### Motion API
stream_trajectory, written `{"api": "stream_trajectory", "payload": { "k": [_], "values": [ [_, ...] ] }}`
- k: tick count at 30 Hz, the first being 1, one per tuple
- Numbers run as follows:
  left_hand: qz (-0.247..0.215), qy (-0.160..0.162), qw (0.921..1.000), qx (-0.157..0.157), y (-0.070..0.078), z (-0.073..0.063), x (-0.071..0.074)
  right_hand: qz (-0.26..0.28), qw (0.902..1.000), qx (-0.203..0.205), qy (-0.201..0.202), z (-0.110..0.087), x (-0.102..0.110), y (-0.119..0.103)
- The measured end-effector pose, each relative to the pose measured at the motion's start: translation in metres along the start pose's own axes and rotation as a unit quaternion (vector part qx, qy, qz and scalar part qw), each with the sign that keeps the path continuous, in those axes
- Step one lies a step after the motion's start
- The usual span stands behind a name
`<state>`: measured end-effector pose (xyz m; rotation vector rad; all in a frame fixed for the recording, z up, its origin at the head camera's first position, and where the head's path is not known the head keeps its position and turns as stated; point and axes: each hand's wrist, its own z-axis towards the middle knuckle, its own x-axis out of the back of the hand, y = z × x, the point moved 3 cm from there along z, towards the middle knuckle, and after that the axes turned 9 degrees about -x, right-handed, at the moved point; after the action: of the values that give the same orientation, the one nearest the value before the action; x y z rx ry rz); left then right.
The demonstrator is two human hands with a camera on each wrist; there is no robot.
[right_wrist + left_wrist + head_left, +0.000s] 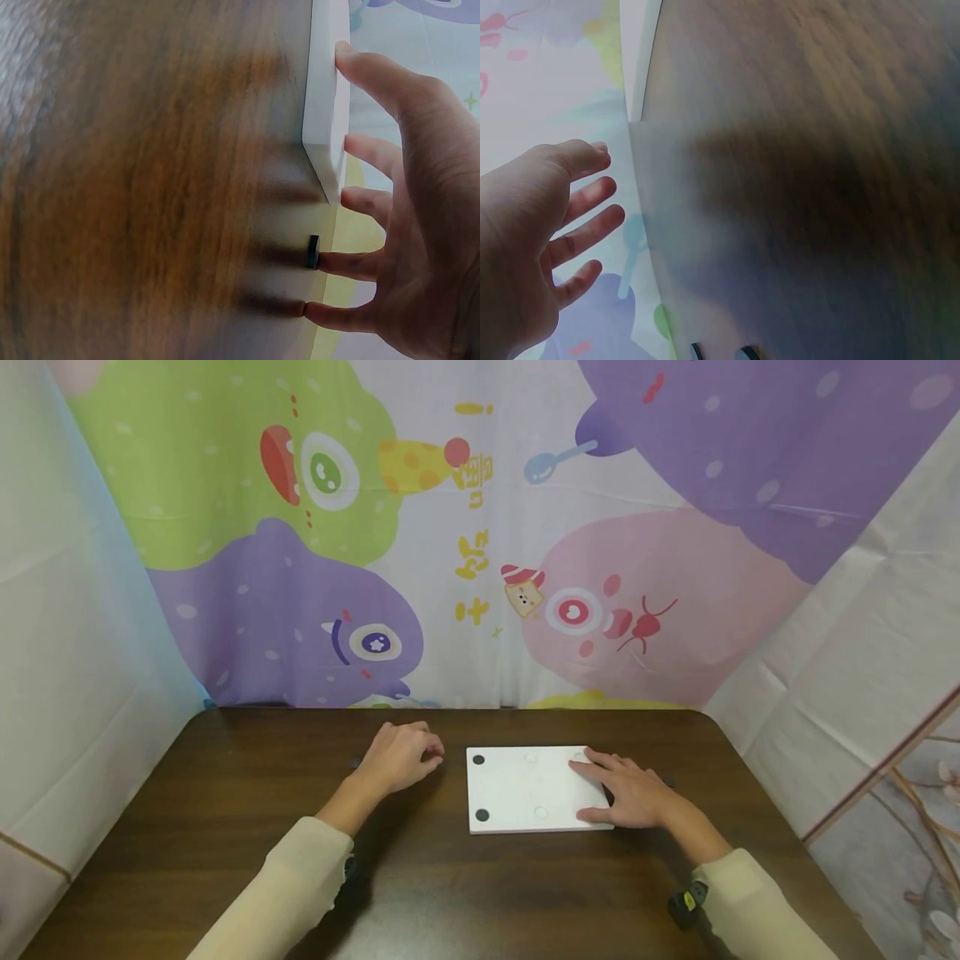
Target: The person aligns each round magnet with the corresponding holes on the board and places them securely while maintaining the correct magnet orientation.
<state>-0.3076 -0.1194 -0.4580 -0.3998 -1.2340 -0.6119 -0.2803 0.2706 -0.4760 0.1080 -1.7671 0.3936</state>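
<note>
A white rectangular board (510, 789) lies flat on the brown table, with black discs (482, 815) at its two left corners and faint round marks farther along its top. My right hand (633, 793) rests spread over the board's right end. In the right wrist view, thumb and two fingertips touch its upper face, while another fingertip touches or hovers at a small black disc (313, 252) beside the board. Left of the board, my left hand (396, 756) hangs above the table, fingers loosely bent and holding nothing. Two black discs (748, 352) appear low in the left wrist view.
Dark wood tabletop (465, 893) surrounds the board. A printed cartoon curtain (465, 677) hangs along the table's far edge, and pale sheets (82, 610) stand on both sides. A small dark disc (356, 763) lies by the left wrist, another (668, 782) behind the right hand.
</note>
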Motion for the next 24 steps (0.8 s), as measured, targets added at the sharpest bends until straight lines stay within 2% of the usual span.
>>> {"api": "stream_trajectory", "payload": {
  "k": [8, 24],
  "values": [
    [-0.006, 0.003, 1.0000, 0.005, -0.005, -0.008, 0.006, -0.004, 1.0000, 0.001, 0.000, 0.000, -0.002, 0.001],
    [0.005, -0.001, 0.9998, 0.017, -0.028, -0.029, 0.008, 0.000, 1.0000, 0.001, -0.002, 0.000, -0.003, 0.003]
  ]
}}
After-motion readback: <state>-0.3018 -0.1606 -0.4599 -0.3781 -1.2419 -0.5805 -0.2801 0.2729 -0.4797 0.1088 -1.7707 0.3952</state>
